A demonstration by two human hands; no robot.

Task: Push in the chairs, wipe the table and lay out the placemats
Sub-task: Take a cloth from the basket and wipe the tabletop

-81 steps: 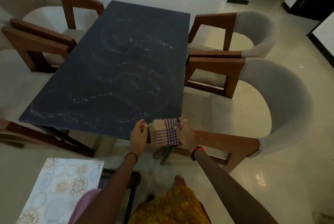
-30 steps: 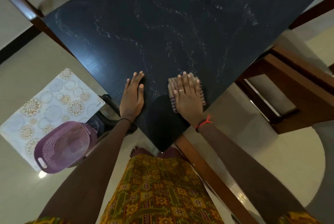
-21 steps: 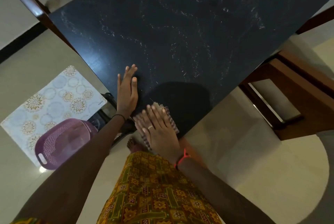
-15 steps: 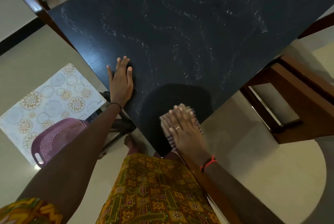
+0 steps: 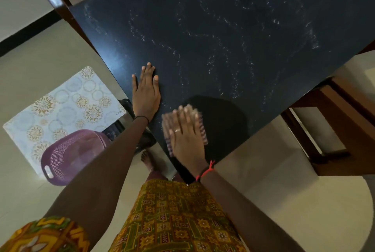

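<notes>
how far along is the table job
Done: little, only a streak-free dark patch by the corner, perhaps wiped. In hand: right hand presses the cloth on the table, left hand flat beside it. Left: white streaks over most of the top, placemat off the table, chair looks pulled out.

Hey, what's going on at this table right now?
A person is wiping the dark table. The right hand presses a checked cloth flat near the table's near corner, and the left hand rests flat on the top beside it. Whitish streaks cover much of the surface farther on. A patterned placemat lies off the table to the left, not yet laid out, and a purple basket overlaps its corner in this view.
</notes>
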